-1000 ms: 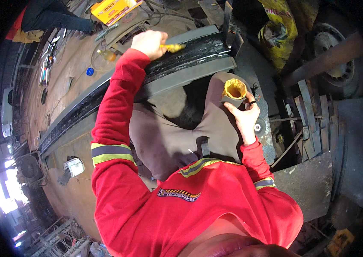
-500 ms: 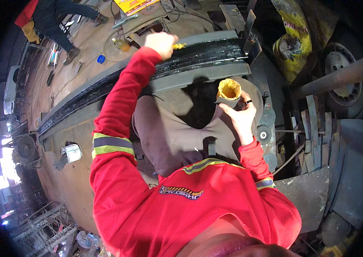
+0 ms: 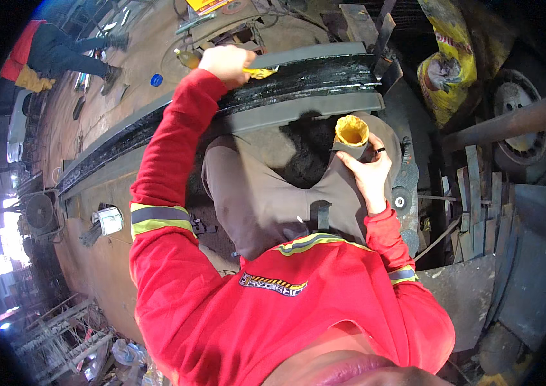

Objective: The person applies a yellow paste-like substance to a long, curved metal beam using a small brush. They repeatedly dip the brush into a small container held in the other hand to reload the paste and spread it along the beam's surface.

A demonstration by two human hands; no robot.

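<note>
My left hand [image 3: 224,66] is closed around a paintbrush [image 3: 260,73], whose visible part is yellow with a paler tip. The brush is over the far side of a long steel beam [image 3: 311,76] coated in glossy black; whether the tip touches it I cannot tell. In my right hand [image 3: 370,172] is a paint cup [image 3: 352,133] with a thick yellow crust around its rim. I hold it upright above my right thigh, thumb and fingers gripping its sides. How full it is cannot be made out.
A white bucket [image 3: 110,220] stands left of my legs. Past the beam lie a blue lid [image 3: 156,80] and a bottle [image 3: 186,58]. At the upper left is another person [image 3: 60,53] in gloves. A yellow sack [image 3: 448,83], a wheel [image 3: 518,116] and upright metal strips [image 3: 475,196] are on the right.
My left hand has shifted a little left along the beam, and more of the brush shows. My right hand still holds the cup. The other person's legs and glove have moved.
</note>
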